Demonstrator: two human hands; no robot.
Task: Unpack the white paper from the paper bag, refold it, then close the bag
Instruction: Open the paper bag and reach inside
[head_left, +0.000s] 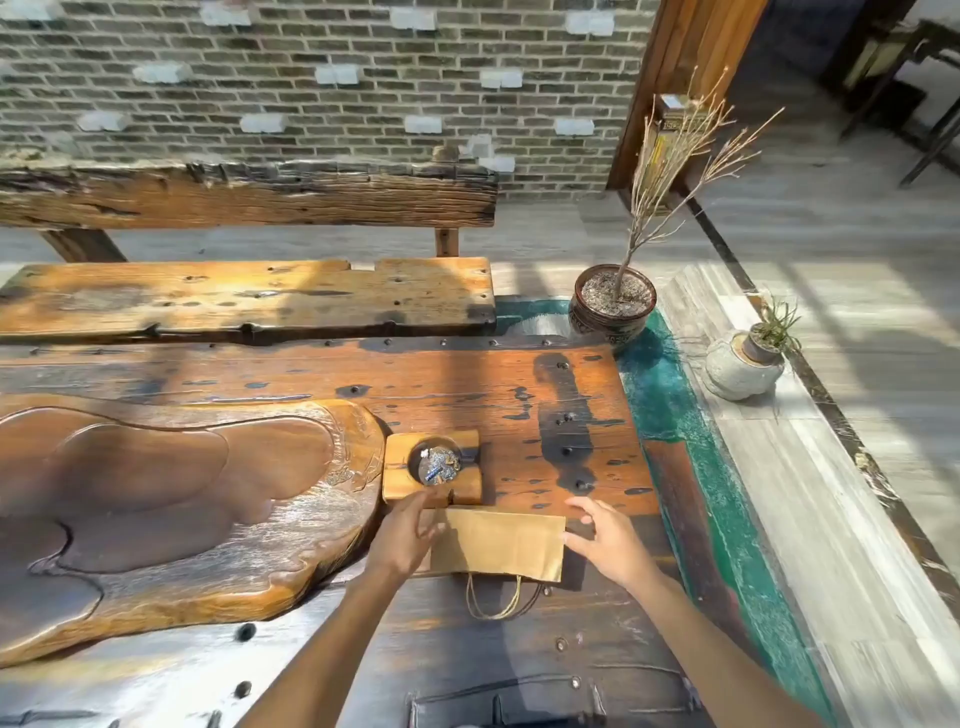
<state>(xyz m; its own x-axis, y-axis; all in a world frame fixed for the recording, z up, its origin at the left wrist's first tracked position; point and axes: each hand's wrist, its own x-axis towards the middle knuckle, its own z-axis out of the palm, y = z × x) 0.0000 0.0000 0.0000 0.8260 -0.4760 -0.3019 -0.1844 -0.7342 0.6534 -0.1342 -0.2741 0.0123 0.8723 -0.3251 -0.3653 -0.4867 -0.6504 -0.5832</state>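
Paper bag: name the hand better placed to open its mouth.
Left, probably. The left hand already rests on the paper bag at its left edge; the right hand only touches the right edge. The handles face the person.

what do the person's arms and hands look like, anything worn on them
Both forearms are bare as far as the bottom edge of the picture, with no sleeve in sight. The left hand and the right hand wear no gloves. No watch, bracelet or ring is visible on either wrist or on the fingers that show, though small details are hard to make out at this size.
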